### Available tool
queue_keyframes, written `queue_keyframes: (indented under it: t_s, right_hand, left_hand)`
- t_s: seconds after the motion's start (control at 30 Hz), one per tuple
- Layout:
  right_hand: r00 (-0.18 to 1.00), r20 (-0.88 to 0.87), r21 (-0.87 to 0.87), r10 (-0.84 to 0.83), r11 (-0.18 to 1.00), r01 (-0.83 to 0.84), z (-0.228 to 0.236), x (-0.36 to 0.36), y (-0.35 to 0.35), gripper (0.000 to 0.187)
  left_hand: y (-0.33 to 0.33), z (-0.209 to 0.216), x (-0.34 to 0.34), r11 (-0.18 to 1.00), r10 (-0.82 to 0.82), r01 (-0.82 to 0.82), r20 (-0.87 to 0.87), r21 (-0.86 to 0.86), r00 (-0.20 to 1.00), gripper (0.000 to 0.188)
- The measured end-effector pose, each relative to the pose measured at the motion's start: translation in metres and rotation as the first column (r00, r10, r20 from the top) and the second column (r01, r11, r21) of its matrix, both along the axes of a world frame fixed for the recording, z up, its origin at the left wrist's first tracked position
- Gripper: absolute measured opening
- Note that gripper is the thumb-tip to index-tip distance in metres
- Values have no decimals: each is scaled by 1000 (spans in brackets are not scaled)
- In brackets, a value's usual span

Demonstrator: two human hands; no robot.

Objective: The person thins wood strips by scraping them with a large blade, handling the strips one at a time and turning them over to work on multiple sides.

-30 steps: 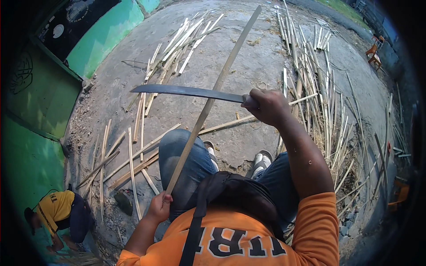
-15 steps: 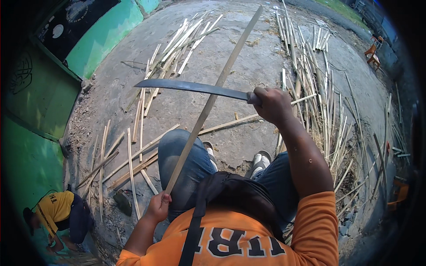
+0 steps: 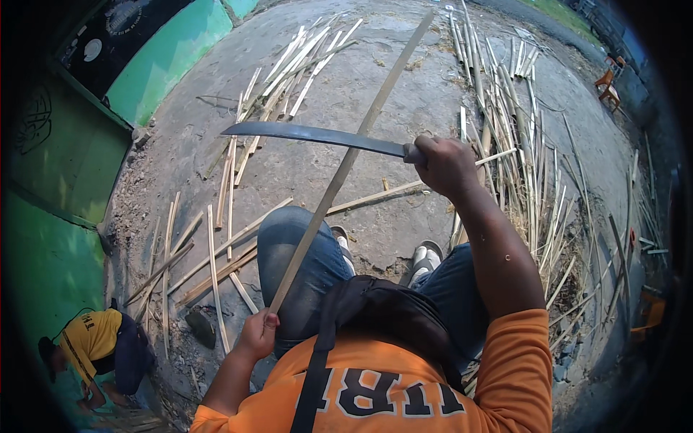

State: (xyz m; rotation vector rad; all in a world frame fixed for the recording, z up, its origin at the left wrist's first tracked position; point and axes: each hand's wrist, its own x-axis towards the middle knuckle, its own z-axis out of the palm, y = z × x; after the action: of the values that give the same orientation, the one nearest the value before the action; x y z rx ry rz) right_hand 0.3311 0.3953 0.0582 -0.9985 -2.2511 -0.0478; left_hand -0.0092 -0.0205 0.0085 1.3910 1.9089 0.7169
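My left hand (image 3: 258, 335) is closed round the near end of a long, flat bamboo strip (image 3: 317, 216), beside my left knee. The strip slants away from me, up and to the right, over the concrete. In my right hand (image 3: 442, 164) is the short handle of a machete (image 3: 310, 134), gripped in a closed fist. Its long, slightly curved dark blade points left and lies across the strip at about the middle of its length. Blade and strip appear to touch where they cross.
Split bamboo strips lie in piles at the far left (image 3: 296, 68), at the right (image 3: 516, 137) and near my left knee (image 3: 213, 267). A person in a yellow shirt (image 3: 92, 339) bends down at the lower left, by a green wall (image 3: 54, 281). An orange chair (image 3: 608, 85) stands far right.
The far end of the bamboo strip has shifted slightly right, and the machete has moved a little with it. Both hands keep their grips.
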Motion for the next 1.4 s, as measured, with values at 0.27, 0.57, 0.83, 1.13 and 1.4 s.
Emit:
queue_keyframes:
  t_s: [0.27,0.57,0.83,1.13,1.4]
  right_hand:
    - [988,-64,0,-143,990,143,-13,25,28,20]
    - [1000,-4,91,-25,996,25,12,5,1,20]
    - [979,-45,17,-198,980,199,-2,27,23,18]
    - [991,117,135,61,988,-77,17,9,-5,15]
    - [960,-79,-20,-269,963,268,-3,42,30,15]
  left_hand:
    - [4,6,1,999,-41,44,-93,31,995,60]
    - [-2,0,-3,1000,-27,27,-30,4,999,59]
    - [1,0,-2,999,-36,39,-76,37,996,62]
    - [-4,-3,-3,998,-38,42,-92,42,995,61]
    - [-1,5,-2,998,-69,70,-99,2,993,60]
